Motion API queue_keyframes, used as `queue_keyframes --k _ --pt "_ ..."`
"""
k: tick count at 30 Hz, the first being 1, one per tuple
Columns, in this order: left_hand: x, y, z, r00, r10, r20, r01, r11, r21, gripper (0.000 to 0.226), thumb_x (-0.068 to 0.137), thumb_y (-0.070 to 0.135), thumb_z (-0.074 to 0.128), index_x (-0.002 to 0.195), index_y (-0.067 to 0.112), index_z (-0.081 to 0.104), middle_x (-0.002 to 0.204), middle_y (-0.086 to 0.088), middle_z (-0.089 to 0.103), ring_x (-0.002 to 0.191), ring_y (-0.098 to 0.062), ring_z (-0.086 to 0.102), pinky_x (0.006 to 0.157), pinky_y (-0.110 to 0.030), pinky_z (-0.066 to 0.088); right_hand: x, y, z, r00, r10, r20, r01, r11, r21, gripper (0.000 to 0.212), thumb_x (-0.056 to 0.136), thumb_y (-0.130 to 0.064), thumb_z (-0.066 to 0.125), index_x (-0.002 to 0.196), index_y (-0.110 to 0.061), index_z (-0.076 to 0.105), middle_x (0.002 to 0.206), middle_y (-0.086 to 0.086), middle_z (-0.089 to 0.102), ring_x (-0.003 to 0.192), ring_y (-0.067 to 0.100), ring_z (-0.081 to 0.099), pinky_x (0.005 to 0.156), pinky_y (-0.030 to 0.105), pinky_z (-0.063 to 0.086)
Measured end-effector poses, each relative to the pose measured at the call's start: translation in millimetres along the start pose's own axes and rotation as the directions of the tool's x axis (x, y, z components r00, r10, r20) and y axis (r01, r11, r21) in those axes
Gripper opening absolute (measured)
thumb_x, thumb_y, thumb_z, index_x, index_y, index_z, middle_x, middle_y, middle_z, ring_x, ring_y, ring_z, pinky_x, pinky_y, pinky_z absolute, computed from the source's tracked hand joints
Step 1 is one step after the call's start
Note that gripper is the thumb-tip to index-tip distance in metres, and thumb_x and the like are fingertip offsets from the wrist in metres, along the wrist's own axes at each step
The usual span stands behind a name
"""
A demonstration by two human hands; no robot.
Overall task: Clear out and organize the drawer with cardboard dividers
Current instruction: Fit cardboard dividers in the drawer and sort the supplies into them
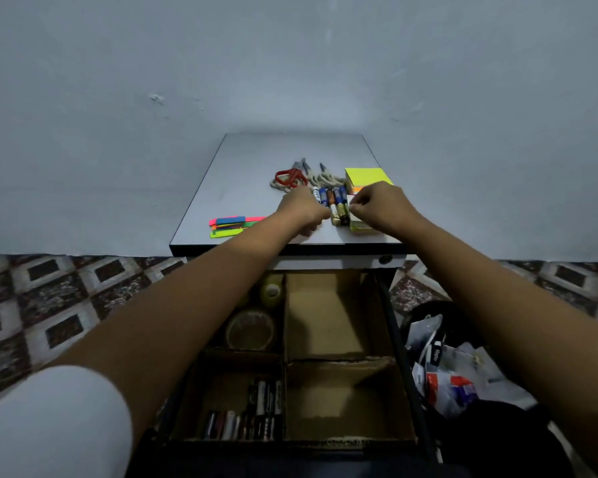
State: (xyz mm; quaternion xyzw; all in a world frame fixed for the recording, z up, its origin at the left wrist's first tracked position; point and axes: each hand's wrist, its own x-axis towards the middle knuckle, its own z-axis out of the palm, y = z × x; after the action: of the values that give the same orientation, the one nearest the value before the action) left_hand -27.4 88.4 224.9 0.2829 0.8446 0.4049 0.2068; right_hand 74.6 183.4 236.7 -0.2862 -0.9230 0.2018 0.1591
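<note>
Nearest me, the open drawer (342, 443) shows brown cardboard dividers (283, 339) forming four bays. It sits below a grey cabinet top (242, 167) against a pale wall (290, 63). I note the left hand (302, 210) and right hand (377, 205) curled, flanking the batteries (335, 201). Whether either grips, I cannot tell.

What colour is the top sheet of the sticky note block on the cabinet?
Neon yellow; the sticky note block shows best in the head view.
</note>
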Motion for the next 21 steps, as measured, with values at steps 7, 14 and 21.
queue_keyframes --k 7,14,21 --pt "34.0 -1.2 18.1 0.992 -0.116 -0.043 0.110 0.986 -0.125 0.017 0.087 0.009 0.061 0.078 0.005 0.047 0.086 -0.017 0.054 0.064 -0.024 0.049 0.049 -0.028 0.045 24.5 0.8 7.9 0.998 -0.019 0.054 0.025 0.994 -0.102 0.024 0.086 -0.009 0.056 0.101 0.005 0.069 0.107 0.024 0.065 0.099 0.034 0.059 0.078 0.034 0.046" --pt "44.0 -2.6 21.6 0.989 -0.147 0.004 0.146 0.983 -0.114 0.024 0.083 0.018 0.070 0.093 0.007 0.051 0.086 -0.013 0.058 0.070 -0.022 0.051 0.052 -0.027 0.044 27.4 5.2 12.8 0.994 -0.055 0.097 0.070 0.986 -0.151 0.029 0.086 -0.020 0.064 0.110 -0.004 0.068 0.117 0.018 0.062 0.104 0.031 0.057 0.075 0.027 0.040" --pt "46.0 -3.1 17.9 0.989 -0.143 0.044 0.146 0.985 -0.090 0.025 0.083 0.017 0.068 0.101 0.004 0.057 0.088 -0.011 0.061 0.062 -0.016 0.052 0.055 -0.025 0.048 30.4 7.2 13.5 0.988 -0.085 0.129 0.108 0.977 -0.182 0.032 0.083 -0.020 0.067 0.112 -0.007 0.067 0.120 0.015 0.060 0.109 0.028 0.054 0.073 0.023 0.034"
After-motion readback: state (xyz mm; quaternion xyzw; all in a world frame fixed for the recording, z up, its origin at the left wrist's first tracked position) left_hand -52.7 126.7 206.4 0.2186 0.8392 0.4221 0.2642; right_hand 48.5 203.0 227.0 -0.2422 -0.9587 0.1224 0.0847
